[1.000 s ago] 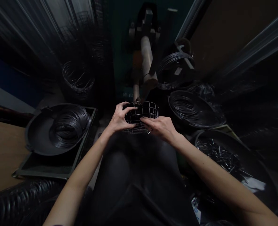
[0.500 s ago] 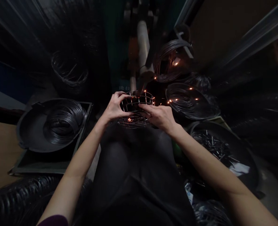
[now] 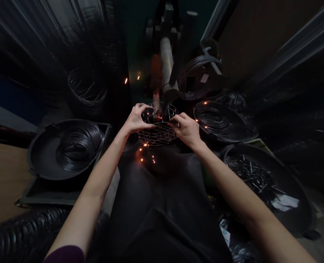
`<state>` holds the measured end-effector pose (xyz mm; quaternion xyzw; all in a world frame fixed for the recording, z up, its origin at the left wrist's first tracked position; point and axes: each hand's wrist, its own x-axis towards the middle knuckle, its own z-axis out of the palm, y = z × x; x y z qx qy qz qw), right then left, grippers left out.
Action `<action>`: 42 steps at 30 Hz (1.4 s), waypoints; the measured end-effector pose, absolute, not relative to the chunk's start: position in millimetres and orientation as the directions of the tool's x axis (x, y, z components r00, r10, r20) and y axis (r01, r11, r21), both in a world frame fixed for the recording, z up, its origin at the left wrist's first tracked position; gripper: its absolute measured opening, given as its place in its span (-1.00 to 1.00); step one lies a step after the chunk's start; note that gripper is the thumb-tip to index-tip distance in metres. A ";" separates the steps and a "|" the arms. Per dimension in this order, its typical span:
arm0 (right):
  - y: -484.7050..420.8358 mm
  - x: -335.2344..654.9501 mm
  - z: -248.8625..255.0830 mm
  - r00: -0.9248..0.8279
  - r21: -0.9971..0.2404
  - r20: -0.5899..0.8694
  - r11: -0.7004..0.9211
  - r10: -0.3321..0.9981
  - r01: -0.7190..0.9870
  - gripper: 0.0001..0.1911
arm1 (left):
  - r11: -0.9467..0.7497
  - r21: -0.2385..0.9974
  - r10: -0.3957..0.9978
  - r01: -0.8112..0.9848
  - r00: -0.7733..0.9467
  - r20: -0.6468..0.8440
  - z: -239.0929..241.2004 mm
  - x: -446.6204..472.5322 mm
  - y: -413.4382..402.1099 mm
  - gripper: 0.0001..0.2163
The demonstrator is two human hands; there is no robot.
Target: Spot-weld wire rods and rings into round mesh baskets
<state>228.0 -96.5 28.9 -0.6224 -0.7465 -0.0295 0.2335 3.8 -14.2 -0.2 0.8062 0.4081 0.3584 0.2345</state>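
A round wire basket [image 3: 158, 137] is held between my hands, under the electrodes of a spot welder [image 3: 169, 76]. My left hand [image 3: 137, 119] grips the basket's left side, thumb along the near edge and fingers over the far part. With its fingers pinched on the rim, my right hand [image 3: 187, 130] holds the right side. The lower electrode [image 3: 156, 98] reaches down into the basket's ring, glowing reddish at its tip. Orange sparks fly around the basket and fall over the dark apron [image 3: 156, 197] on my lap.
At left a black basin [image 3: 41, 153] holds a wire coil [image 3: 81, 146]. On the right, a tray of wire rings [image 3: 214, 118] and a basin [image 3: 290, 182] with short wire pieces stand close to my arm. Stacked rings [image 3: 22, 230] lie lower left.
My right hand has shifted its grip, its fingers now more bent at the rim. Sparks that sprayed rightward now also appear up left and down over the apron. The view has tilted slightly.
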 end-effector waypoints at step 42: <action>-155.4 204.2 49.4 -0.460 0.030 -0.036 0.461 0.887 0.887 -0.58 | -0.606 0.576 0.795 0.549 0.453 0.405 5.4 -5.7 -94.3 -0.39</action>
